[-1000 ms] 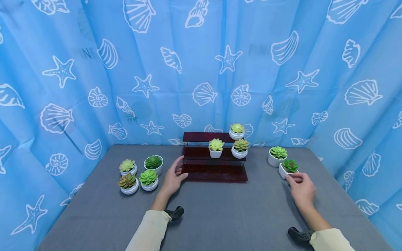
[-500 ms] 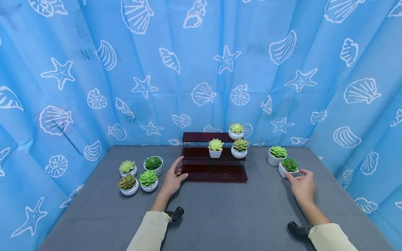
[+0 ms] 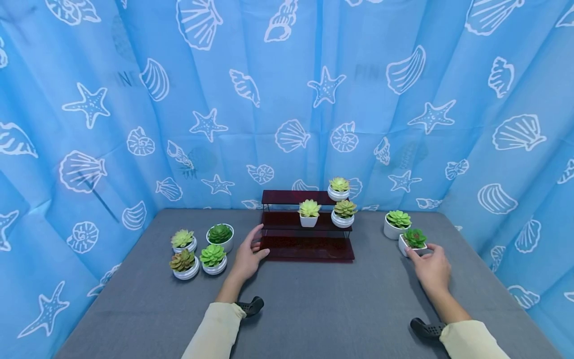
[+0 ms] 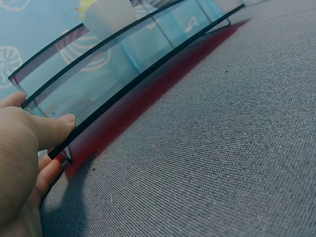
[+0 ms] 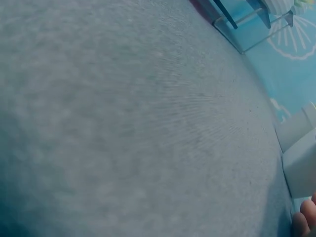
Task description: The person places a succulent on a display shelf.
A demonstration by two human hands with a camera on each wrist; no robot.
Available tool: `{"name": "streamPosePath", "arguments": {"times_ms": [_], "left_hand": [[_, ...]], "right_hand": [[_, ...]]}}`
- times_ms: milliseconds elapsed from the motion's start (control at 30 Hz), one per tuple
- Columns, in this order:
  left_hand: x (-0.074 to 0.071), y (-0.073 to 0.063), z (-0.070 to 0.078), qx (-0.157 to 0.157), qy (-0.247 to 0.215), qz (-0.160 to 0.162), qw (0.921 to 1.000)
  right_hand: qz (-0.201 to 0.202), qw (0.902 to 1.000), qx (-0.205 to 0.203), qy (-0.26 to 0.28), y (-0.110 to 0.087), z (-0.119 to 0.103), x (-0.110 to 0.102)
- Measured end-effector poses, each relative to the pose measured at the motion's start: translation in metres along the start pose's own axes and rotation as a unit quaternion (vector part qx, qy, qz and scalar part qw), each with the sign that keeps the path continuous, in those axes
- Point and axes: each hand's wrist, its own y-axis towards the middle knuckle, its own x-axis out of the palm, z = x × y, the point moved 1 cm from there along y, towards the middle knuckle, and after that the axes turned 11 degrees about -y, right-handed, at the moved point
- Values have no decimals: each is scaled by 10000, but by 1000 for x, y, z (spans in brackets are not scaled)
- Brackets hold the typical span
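Note:
My left hand (image 3: pixel 246 257) grips the left end of a dark red three-tier display shelf (image 3: pixel 309 248). In the left wrist view the thumb (image 4: pixel 64 123) lies on the edge of a tier, with other fingers beneath it. Over on the right, my right hand (image 3: pixel 432 269) pinches a potted succulent (image 3: pixel 413 240) in a square white pot, which stands on the table. The right wrist view catches only fingertips (image 5: pixel 308 215) beside the white pot (image 5: pixel 301 165). Three succulents sit on the shelf: one on the top tier (image 3: pixel 339 187), two on the middle tier (image 3: pixel 309 213).
Another succulent (image 3: pixel 396 224) in a round white pot stands just behind the held one. Several potted succulents (image 3: pixel 213 255) cluster left of my left hand. A blue seashell curtain (image 3: pixel 287 99) hangs behind the grey table (image 3: pixel 323 309).
Both hands stay nearly where they were, with the right fingers shifting slightly about the square pot. The view moves a little; shelf and plants keep their places.

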Motion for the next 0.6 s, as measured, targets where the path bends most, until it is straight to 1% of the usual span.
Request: {"name": "streamPosePath", "arguments": {"times_ms": [100, 200, 400, 600], "left_hand": [[0, 0, 0, 5, -10, -7, 10000], [0, -1, -1, -7, 1, 3, 10000], [1, -1, -1, -1, 23, -12, 10000], [0, 0, -2, 46, 10, -18, 10000]], "right_hand": [[102, 9998, -177, -62, -3, -1, 0], [117, 9994, -317, -72, -7, -2, -1], [47, 9994, -344, 23, -18, -6, 1], [61, 9985, -520, 140, -29, -16, 3]]}}
